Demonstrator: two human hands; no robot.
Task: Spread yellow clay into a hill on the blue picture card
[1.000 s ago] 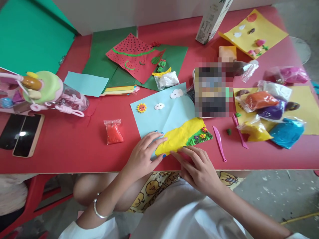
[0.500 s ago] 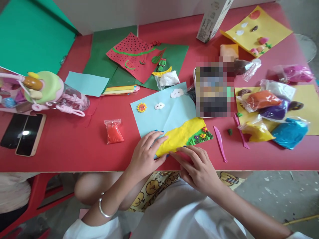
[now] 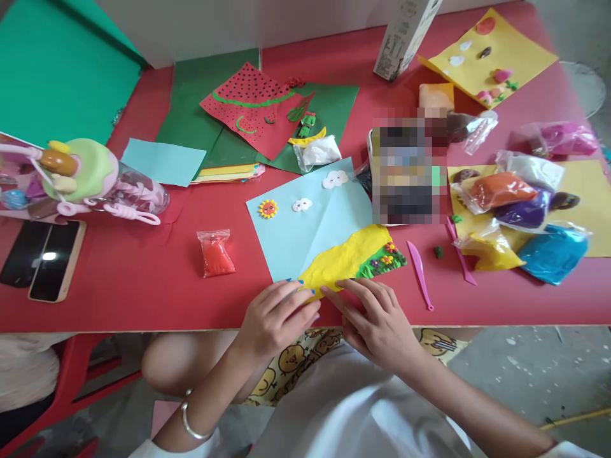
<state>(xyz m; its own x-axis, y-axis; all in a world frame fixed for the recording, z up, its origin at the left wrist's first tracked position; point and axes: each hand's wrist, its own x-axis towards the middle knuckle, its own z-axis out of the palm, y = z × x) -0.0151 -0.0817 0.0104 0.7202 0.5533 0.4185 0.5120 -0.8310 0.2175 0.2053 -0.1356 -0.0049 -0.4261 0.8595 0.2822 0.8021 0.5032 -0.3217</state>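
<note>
A light blue sheet (image 3: 315,222) lies at the table's front edge, with a clay sun (image 3: 268,208) and two white clouds (image 3: 335,179) on it. Yellow clay (image 3: 346,257) is spread across its lower part, beside green clay with small flowers (image 3: 382,261). My left hand (image 3: 277,318) rests at the sheet's lower left corner, fingers spread over the yellow clay's end. My right hand (image 3: 379,318) touches the clay's lower edge with its fingertips, fingers apart. Neither hand grips anything that I can see.
A bag of red clay (image 3: 216,253) lies left of the sheet. To the right are a pink knife (image 3: 420,277), a blurred-out device (image 3: 405,175) and several clay bags (image 3: 556,253). Phones (image 3: 55,261) and a bottle (image 3: 138,187) stand or lie at left.
My left hand has moved down and slightly left, uncovering more of the yellow clay and the sheet's left edge. My right hand has barely moved. The view has shifted slightly.
</note>
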